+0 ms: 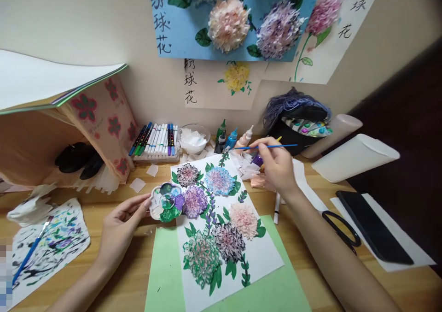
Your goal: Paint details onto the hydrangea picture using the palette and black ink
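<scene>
Left hand [126,217]: you pinch the rim of a flower-shaped palette [167,202] between thumb and fingers, level over the left edge of the white sheet [262,260], just beside the purple flower [195,201].
Palette paints: green, purple, pale blue and white show in the wells, with a darker mix.
Right hand [276,162]: you grasp a thin blue brush [288,145] in your fingers, nearly crosswise, its tip pointing left.
Brush tip: it is near the green sprig [224,159] at the sheet's far end; you cannot tell from here whether it touches.
White sheet: it lies slanted between your hands, partly over a light green sheet [165,266] on the wooden table [127,277].
Flowers: 6 raised heads stand on it, 1 blue, 1 purple, 1 pale pink, 1 green and 2 edged in black, with painted green leaves about them.
Behind the sheet: you have markers [159,139] in a tray, a clear bowl [194,149] with white scraps, and paint bottles [231,139].
Left side: a 2nd brush [31,252] rests on paint-streaked paper [65,231].
Right side: black-handled scissors [341,229] lie near your forearm.
</scene>
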A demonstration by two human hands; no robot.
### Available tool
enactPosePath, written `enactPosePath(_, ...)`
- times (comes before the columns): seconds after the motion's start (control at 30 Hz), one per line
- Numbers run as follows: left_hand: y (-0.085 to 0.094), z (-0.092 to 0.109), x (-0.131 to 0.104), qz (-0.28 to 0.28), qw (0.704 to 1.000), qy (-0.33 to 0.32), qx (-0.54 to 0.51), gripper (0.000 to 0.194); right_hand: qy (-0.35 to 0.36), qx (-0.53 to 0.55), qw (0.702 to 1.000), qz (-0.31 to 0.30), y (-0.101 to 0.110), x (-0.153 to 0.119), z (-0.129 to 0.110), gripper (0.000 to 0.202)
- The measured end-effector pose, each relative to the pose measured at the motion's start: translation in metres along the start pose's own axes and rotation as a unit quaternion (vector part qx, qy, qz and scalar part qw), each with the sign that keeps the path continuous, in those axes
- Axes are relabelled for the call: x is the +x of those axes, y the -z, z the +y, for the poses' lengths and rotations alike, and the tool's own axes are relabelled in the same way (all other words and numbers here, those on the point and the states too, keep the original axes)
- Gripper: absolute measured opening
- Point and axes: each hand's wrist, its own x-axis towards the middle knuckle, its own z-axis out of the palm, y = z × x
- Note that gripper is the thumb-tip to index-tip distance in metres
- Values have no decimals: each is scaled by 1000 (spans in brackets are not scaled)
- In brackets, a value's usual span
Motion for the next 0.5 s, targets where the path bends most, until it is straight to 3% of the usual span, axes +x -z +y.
enactPosePath(0.17,-16,1,0,-12,1000,-7,-9,37,48,-85,993,-58,-15,0,18,17)
enactPosePath(0.5,-7,-17,8,-23,999,22,7,40,45,-112,988,-99,-14,-15,33,20)
